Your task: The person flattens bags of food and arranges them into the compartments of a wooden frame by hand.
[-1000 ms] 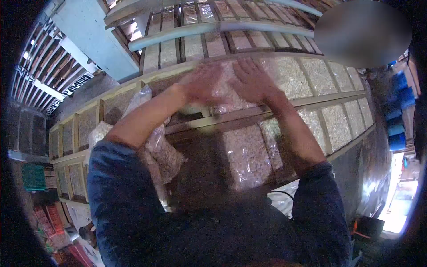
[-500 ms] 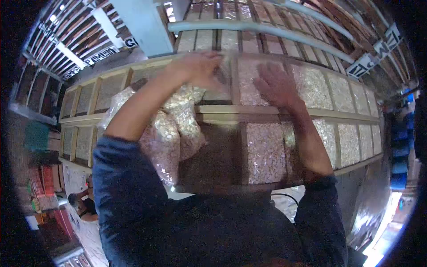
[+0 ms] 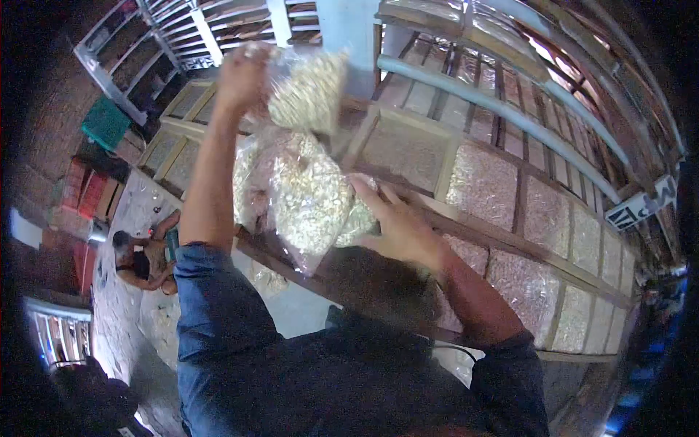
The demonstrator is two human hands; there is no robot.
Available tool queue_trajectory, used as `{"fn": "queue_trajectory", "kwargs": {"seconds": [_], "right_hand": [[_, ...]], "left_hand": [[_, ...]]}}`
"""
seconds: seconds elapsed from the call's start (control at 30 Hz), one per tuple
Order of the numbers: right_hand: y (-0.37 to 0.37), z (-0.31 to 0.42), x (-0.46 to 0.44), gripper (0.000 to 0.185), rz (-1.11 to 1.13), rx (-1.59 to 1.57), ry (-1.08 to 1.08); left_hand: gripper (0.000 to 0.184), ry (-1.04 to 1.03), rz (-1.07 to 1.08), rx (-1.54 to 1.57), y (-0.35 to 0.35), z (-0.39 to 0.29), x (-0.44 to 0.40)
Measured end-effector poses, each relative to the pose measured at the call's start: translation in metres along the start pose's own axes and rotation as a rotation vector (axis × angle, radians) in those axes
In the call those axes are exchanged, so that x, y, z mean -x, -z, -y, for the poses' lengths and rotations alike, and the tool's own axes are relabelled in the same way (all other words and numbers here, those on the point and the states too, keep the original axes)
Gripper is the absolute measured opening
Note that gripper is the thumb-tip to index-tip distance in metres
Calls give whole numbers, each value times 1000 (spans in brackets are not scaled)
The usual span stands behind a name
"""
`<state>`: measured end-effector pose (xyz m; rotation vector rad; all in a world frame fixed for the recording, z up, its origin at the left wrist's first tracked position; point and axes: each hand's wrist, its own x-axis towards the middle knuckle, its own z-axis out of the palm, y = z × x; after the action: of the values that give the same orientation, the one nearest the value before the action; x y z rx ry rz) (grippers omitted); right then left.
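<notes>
My left hand (image 3: 244, 76) is closed on the gathered top of a clear plastic bag of pale chips (image 3: 306, 95), raised above the wooden rack and blurred by motion. Below it, more filled bags lie in a heap, a large one of whitish pieces (image 3: 309, 193) at the front. My right hand (image 3: 400, 226) is open with its fingers apart, at the right side of the heap. Its fingertips reach a smaller bag (image 3: 360, 215); whether they press on it I cannot tell.
The wooden rack (image 3: 440, 197) has compartments, several filled with flat bags (image 3: 480, 186). A pale blue rail (image 3: 502, 105) crosses behind, with more packed compartments beyond. Another person (image 3: 145, 258) sits at lower left, near red crates (image 3: 87, 189) and a green crate (image 3: 109, 124).
My view has turned left. My left hand has taken hold of a bag and lifted it. My right hand has moved from the flat bags to the heap.
</notes>
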<state>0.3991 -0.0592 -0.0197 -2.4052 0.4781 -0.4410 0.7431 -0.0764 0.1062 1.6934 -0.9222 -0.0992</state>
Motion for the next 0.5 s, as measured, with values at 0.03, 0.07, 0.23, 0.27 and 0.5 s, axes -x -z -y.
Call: {"fn": "queue_trajectory", "kwargs": {"seconds": [0.03, 0.07, 0.23, 0.27, 0.5], "right_hand": [[-6, 1, -1, 73, -25, 54, -23], [-9, 1, -3, 68, -50, 111, -42], [17, -25, -3, 50, -156, -151, -84], [26, -27, -6, 42, -281, -202, -32], [81, -71, -28, 45, -470, -45, -516]], "left_hand": [[37, -100, -55, -20, 17, 9, -9], [39, -201, -115, -39, 36, 19, -23], [28, -85, -444, 78, 107, 154, -93], [29, 6, -576, -191, 127, 181, -97], [51, -31, -574, 478, 302, 457, -58]]}}
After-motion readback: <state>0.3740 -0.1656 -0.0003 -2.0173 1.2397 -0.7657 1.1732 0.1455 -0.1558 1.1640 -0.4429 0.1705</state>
